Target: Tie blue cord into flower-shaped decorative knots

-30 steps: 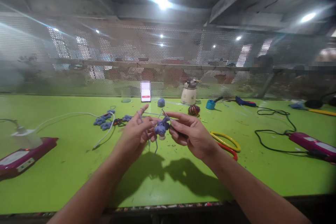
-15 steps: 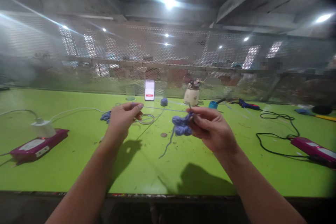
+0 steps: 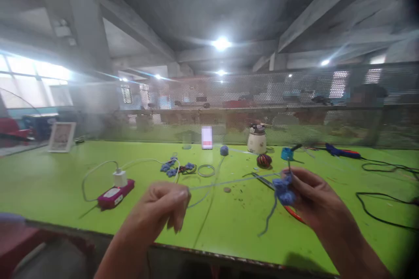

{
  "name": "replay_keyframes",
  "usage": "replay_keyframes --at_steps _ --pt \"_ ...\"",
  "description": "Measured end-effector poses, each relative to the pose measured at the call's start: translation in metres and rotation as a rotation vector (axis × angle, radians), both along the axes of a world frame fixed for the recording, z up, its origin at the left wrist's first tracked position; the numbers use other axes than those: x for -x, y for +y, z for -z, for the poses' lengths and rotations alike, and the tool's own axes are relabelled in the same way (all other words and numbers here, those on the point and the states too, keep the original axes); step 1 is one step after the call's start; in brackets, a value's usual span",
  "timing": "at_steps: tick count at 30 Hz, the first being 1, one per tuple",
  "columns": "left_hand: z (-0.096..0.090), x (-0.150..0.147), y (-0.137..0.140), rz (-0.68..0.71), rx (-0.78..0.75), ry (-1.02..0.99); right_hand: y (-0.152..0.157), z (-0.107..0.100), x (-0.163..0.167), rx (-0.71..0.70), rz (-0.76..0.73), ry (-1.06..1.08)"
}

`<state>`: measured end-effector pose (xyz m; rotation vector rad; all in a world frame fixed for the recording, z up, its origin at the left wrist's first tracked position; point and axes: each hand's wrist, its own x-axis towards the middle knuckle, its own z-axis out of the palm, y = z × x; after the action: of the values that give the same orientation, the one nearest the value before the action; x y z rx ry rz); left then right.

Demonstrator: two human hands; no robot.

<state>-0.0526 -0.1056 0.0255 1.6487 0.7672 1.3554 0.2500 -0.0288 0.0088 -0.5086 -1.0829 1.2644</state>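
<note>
My left hand (image 3: 160, 205) is closed, fingers curled down, with a strand of blue yarn (image 3: 229, 182) drawn taut from it to the right. That strand runs to a small blue crocheted piece (image 3: 283, 189), which my right hand (image 3: 316, 196) pinches by its right side. A thin crochet hook (image 3: 289, 165) pokes up at the right fingertips; the rest of it is hidden. From the crocheted piece a loose yarn tail hangs down. Farther back on the table lies a blue ball of yarn (image 3: 224, 150), with a strand trailing toward my left hand.
On the green table (image 3: 196, 235) lie blue crocheted flowers (image 3: 168, 169), a ring (image 3: 206, 171), a dark striped ball (image 3: 264, 161) and red-handled scissors (image 3: 294, 213) partly behind my right hand. A phone (image 3: 207, 137), a jug (image 3: 257, 139) and a purple power strip (image 3: 116, 194) stand around.
The view has tilted up and turned left. My left hand has turned over and dropped lower, pulling the strand longer. My right hand still grips the crocheted piece, now farther from the left.
</note>
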Motion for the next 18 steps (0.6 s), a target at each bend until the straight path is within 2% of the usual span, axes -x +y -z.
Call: replay_keyframes --at_steps 2,4,5,6,7,8,10,13,18 --pt "0.008 -0.004 -0.013 0.187 -0.059 -0.198 -0.002 0.009 0.002 0.029 0.011 0.057" --pt "0.018 -0.01 -0.015 0.349 -0.034 -0.307 -0.003 0.015 0.006 0.043 0.033 0.106" --pt "0.022 -0.013 -0.012 0.469 -0.033 -0.304 -0.002 0.016 0.009 0.042 0.044 0.128" --pt "0.024 -0.016 -0.008 0.524 0.001 -0.277 -0.001 0.017 0.01 0.045 0.048 0.141" --pt "0.026 -0.018 -0.001 0.507 0.028 -0.2 0.0 0.016 0.011 0.054 0.055 0.15" --pt "0.026 -0.019 0.008 0.425 0.051 0.012 0.002 0.016 0.009 0.068 0.068 0.157" --pt "0.023 -0.022 0.03 0.116 0.084 0.572 0.007 0.013 0.003 0.113 0.116 0.165" --pt "0.021 -0.023 0.07 -0.124 0.102 0.712 0.018 0.009 -0.013 0.117 0.206 0.197" --pt "0.028 -0.01 0.134 -0.333 0.241 0.7 0.04 -0.001 -0.032 0.03 0.244 0.184"
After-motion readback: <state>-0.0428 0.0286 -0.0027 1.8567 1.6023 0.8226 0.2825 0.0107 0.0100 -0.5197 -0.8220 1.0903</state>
